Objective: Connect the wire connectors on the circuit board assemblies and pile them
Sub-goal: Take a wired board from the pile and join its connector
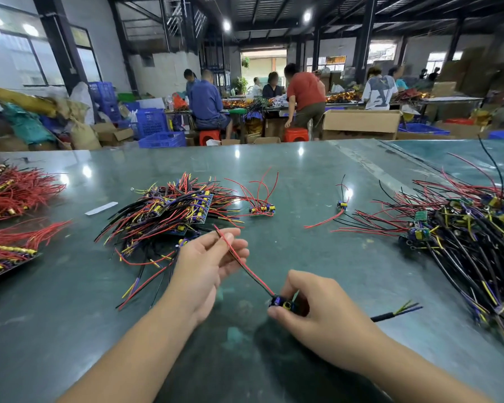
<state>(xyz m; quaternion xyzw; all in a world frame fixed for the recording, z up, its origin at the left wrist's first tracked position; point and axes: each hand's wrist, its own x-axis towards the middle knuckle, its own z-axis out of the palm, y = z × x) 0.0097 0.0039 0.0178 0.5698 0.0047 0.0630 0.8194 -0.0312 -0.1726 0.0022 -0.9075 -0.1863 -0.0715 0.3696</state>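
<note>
R hand point(312, 308) pinches a small circuit board assembly point(282, 303) just above the table point(303, 175). Its red and black wires point(239, 258) run up-left to the L hand point(208, 264), whose fingers curl loosely round them. Big pile of assemblies point(169, 212) just beyond L hand; another tangled pile point(466, 237) well to the R of R hand.

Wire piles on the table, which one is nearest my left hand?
The mixed-colour pile just beyond your left hand; the all-red piles and the right-hand heap lie farther off.
</note>
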